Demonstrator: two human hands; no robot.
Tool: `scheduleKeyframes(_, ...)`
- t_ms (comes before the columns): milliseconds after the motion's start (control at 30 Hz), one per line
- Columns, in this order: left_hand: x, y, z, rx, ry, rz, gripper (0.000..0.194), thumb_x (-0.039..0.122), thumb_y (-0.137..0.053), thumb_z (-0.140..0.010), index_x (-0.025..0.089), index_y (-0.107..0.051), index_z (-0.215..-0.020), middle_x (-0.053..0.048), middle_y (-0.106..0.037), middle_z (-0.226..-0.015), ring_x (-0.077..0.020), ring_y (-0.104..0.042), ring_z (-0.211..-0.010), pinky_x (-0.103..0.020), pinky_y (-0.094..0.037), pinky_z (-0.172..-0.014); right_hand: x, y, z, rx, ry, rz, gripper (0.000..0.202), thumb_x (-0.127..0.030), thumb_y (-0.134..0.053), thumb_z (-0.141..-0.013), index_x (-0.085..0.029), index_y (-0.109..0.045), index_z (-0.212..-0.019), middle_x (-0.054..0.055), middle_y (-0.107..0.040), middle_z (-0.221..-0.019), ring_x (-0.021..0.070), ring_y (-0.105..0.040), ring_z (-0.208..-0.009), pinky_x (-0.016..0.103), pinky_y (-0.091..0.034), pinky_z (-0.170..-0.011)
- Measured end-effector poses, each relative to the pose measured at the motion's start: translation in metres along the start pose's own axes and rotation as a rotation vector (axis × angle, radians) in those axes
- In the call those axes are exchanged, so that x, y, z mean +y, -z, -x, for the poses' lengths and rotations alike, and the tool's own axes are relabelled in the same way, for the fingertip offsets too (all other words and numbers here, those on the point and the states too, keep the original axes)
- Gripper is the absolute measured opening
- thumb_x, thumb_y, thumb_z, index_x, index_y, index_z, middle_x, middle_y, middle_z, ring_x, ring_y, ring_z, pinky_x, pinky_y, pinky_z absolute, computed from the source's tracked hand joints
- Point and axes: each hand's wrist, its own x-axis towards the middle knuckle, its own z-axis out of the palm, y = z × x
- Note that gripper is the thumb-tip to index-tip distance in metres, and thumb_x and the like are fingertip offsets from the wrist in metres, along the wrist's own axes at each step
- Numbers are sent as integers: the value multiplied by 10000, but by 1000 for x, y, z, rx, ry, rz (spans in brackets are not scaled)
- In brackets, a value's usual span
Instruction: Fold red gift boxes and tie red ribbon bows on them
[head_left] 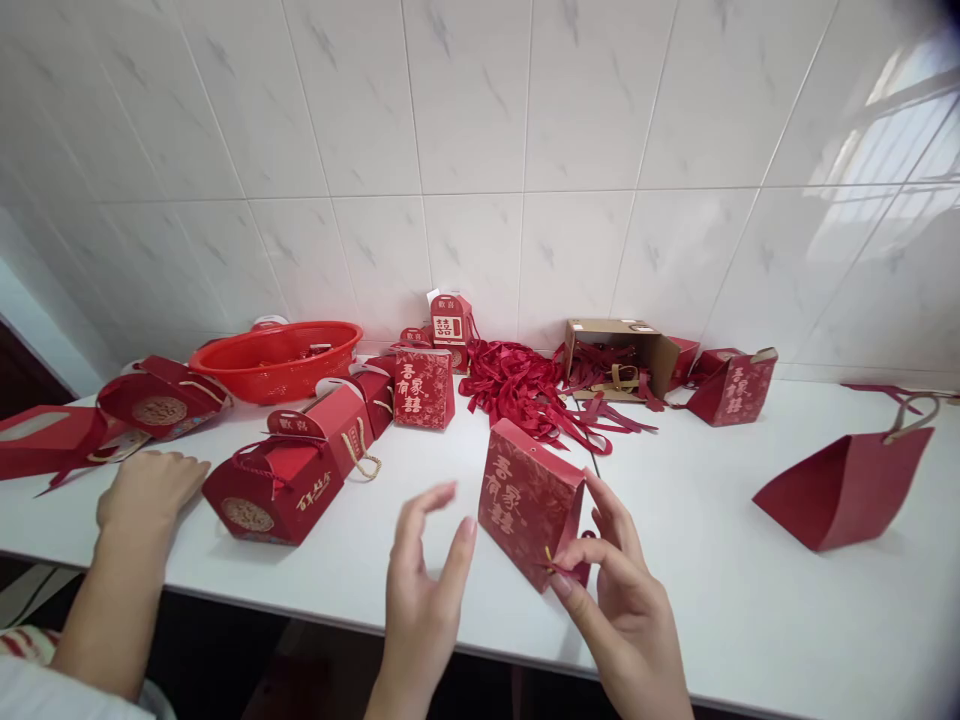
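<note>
A red gift box [525,495] with gold characters is tilted at the front middle of the white table. My right hand [619,590] is at its right side, thumb and forefinger pinched on a dark red ribbon [562,568] with a small gold-coloured end, in front of the box's lower edge. To the left of the box, my left hand [429,570] is raised with thumb and forefinger apart and holds nothing. Behind the box lies a pile of loose red ribbons [514,385].
Another person's hand [154,490] rests at the left, beside several red boxes [281,490]. A red plastic basin [262,375], an open cardboard box [660,365] of ribbons and a tiled wall are behind. A red bag-shaped box [855,490] stands right.
</note>
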Motion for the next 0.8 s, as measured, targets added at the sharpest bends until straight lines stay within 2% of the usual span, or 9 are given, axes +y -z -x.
scheduleKeyframes(67,3,-2,-22,69,-44,-3,494,421,-613,-835,264,-468,-1280,-80,-458,-1399,-276,-360,-1338,-440,-260,-1101,-1,2,1,11,-30,-45,71,-250,-631,-833,-214,-655,-776,76,-341,-1506,283,-318,-1386,401,-385,-1040)
scheduleKeyframes(167,8,-11,-55,-168,-88,121,627,364,-625,-832,320,-358,-1398,-51,-317,-1526,-268,-250,-1414,-441,-238,-1115,-9,0,5,106,-165,-136,123,-289,-656,-816,-199,-639,-733,96,-343,-1507,296,-299,-1396,376,-456,-965)
scheduleKeyframes(233,11,-18,-71,-339,-149,233,597,309,-620,-835,314,-391,-1386,-58,-385,-1491,-251,-321,-1384,-414,-283,-1091,-14,-1,10,143,-275,-189,139,-314,-666,-807,-198,-646,-733,115,-361,-1496,307,-268,-1409,344,-520,-857)
scheduleKeyframes(300,13,-23,-78,-420,-195,254,434,273,-624,-830,252,-544,-1256,-80,-553,-1337,-234,-478,-1255,-362,-359,-1024,-18,2,16,67,-350,-251,143,-330,-685,-791,-196,-663,-747,138,-387,-1480,328,-330,-1378,332,-551,-779)
scheduleKeyframes(433,13,-23,-74,-368,-216,155,304,254,-661,-807,210,-627,-1106,-50,-649,-1049,-175,-589,-965,-269,-437,-835,-21,16,22,-29,-409,-325,136,-334,-687,-795,-202,-667,-774,121,-326,-1517,341,-433,-1310,374,-547,-821)
scheduleKeyframes(533,13,-22,-68,-404,-244,118,231,266,-642,-828,190,-642,-1046,-36,-640,-957,-153,-587,-864,-249,-443,-772,-19,22,12,-8,-319,-191,123,-328,-671,-809,-210,-667,-778,120,-384,-1482,329,-221,-1421,422,-492,-913)
scheduleKeyframes(600,13,-23,-65,-422,-277,92,155,271,-620,-847,173,-655,-961,-37,-642,-930,-156,-589,-863,-255,-439,-791,-14,21,-2,-3,-214,-116,105,-309,-679,-803,-210,-668,-768,113,-392,-1474,322,-176,-1435,465,-412,-1002)
scheduleKeyframes(700,10,-28,-61,-416,-278,130,142,293,-590,-868,162,-642,-853,-49,-647,-931,-178,-597,-916,-274,-439,-831,-5,13,-18,-36,-122,-159,90,-296,-676,-803,-212,-665,-773,87,-333,-1500,319,-311,-1380,482,-359,-1044)
scheduleKeyframes(800,6,-35,-55,-379,-211,228,182,327,-584,-870,161,-620,-805,-58,-657,-954,-187,-610,-917,-283,-457,-824,1,3,-20,-35,-138,-198,105,-314,-663,-812,-212,-663,-787,95,-350,-1470,302,-365,-1344,454,-390,-1020)
